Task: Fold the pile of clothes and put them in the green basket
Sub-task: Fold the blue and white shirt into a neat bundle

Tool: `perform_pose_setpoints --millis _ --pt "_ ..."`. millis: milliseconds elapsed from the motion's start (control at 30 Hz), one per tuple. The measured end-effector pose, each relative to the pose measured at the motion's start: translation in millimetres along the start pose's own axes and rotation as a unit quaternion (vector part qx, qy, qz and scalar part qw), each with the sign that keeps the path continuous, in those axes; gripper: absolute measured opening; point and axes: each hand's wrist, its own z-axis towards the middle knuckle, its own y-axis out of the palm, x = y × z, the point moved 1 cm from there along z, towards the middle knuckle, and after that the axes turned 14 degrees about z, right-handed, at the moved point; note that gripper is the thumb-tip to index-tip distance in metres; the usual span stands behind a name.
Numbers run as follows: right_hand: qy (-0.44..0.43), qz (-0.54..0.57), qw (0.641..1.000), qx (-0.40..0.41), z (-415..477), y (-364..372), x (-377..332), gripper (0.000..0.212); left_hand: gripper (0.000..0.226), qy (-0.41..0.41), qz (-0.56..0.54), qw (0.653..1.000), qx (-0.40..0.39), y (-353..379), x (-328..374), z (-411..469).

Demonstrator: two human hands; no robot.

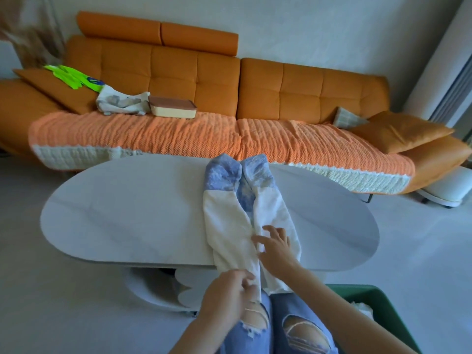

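A white and blue garment [231, 215] lies lengthwise across the oval white table [127, 213], its two long sides folded inward, the blue end toward the sofa. My left hand [227, 292] pinches the near white edge that hangs over the table's front rim. Over the white cloth just beyond it, my right hand [274, 247] hovers or rests with fingers spread. The green basket [378, 310] stands at the lower right by my knee, with something white inside.
An orange sofa [281, 98] runs behind the table. On its left seat lie a neon green garment [74, 76], a white printed garment [122, 103] and a cream box with a brown lid [172, 109]. Cushions sit at both ends.
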Motion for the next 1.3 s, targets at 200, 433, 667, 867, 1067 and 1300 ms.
perform_pose_setpoints --millis 200,433,667,867,1067,1300 --pt "-0.251 -0.098 0.963 -0.025 -8.6 -1.5 17.7 0.075 0.054 0.095 0.107 0.979 0.143 -8.7 -36.6 19.6" --pt "-0.173 0.031 0.981 -0.088 -11.2 2.4 23.2 0.055 0.037 -0.117 -0.179 0.946 0.244 12.6 -64.2 9.0" --pt "0.02 0.173 0.984 0.026 -4.8 5.6 9.2 0.037 0.031 -0.238 -0.51 0.826 0.028 19.3 -53.3 9.1" --pt "0.025 0.215 0.975 0.043 -1.2 9.1 7.5 0.031 0.012 -0.242 -0.46 0.854 0.026 2.6 -36.6 -8.2" --pt "-0.007 0.236 0.971 -0.027 -8.8 -9.0 20.7 0.038 0.041 -0.271 -0.366 0.88 -0.138 -5.0 -28.3 -15.0" --pt "-0.186 0.0 0.982 -0.02 -33.7 -50.3 93.7 0.088 0.044 -0.019 0.099 0.985 0.137 -10.3 -80.7 3.9"
